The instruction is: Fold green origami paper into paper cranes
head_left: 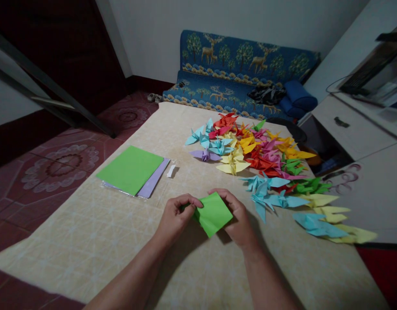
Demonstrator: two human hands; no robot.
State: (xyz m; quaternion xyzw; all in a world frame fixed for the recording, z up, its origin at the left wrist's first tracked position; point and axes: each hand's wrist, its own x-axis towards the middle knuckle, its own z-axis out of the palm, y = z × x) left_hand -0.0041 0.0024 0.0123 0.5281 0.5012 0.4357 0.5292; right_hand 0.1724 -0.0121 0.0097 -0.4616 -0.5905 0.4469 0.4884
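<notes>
Head view:

1. The green square [215,215] is held just above the tablecloth [88,241], between the person's two hands, at the near middle of the table.
2. The left hand [176,217] has thumb and fingers clamped together on the square's left corner, probably to keep the layers lined up.
3. The right hand [239,215] grips the opposite side, fingers wrapping behind it, seemingly to back the paper while the other pinches.
4. Loose sheets, a green sheet [132,170] over a purple sheet [153,181], lie to the left, perhaps so that paper is within easy reach. A white scrap [171,171] lies just beside them.
5. Folded paper birds [248,144] crowd the right side, likely gathered there to leave elbow room.
6. I cannot see the right fingertips or the square's back, nor count its layers.
7. Many birds overlap, so their number is unclear. The forearms run out of sight at the bottom, and the dark bundle [266,94] on the sofa [233,71] is hard to make out.
</notes>
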